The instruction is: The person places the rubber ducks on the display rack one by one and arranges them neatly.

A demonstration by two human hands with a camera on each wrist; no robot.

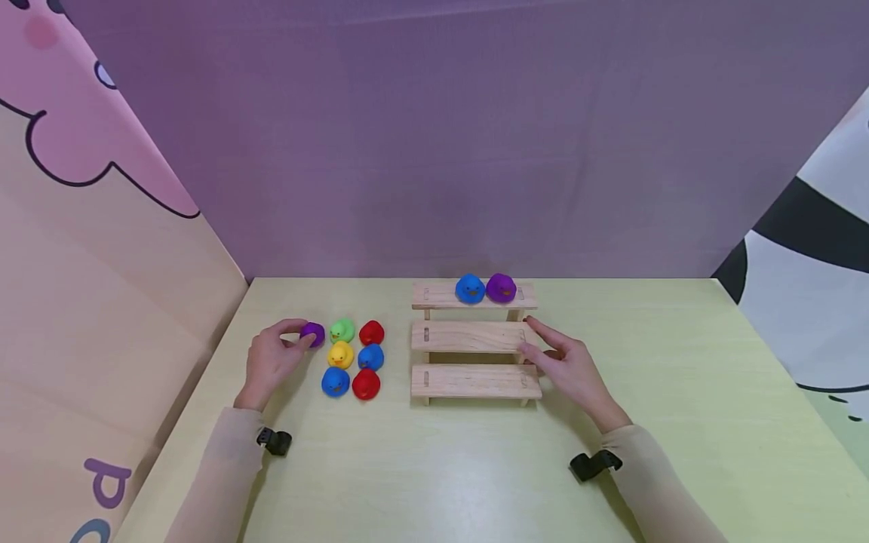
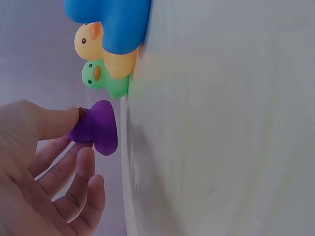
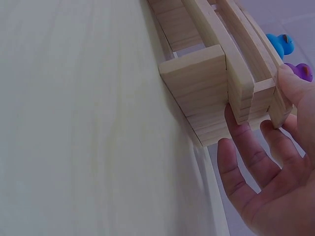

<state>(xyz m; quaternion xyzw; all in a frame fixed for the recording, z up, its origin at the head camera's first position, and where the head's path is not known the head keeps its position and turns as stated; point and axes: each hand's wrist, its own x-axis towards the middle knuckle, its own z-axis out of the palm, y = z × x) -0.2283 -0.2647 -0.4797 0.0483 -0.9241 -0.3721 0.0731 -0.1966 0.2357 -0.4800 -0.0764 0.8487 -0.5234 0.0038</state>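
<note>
My left hand (image 1: 274, 358) pinches a purple rubber duck (image 2: 101, 128) between thumb and fingers. In the left wrist view a gap shows between the duck's base and the tabletop. Just right of it sit a green duck (image 1: 342, 329), a yellow duck (image 1: 341, 354) and a blue duck (image 1: 336, 382). My right hand (image 1: 566, 369) holds the right end of a three-tier wooden stand (image 1: 475, 381), thumb and index finger at the middle step. On the stand's top step a blue duck (image 1: 470, 289) and another purple duck (image 1: 501, 288) stand side by side.
A second column of ducks has a red duck (image 1: 371, 332) at the back, a blue duck (image 1: 371, 357) in the middle and a red duck (image 1: 366, 385) in front. A purple wall (image 1: 434, 151) rises at the table's far edge, with printed panels on both sides.
</note>
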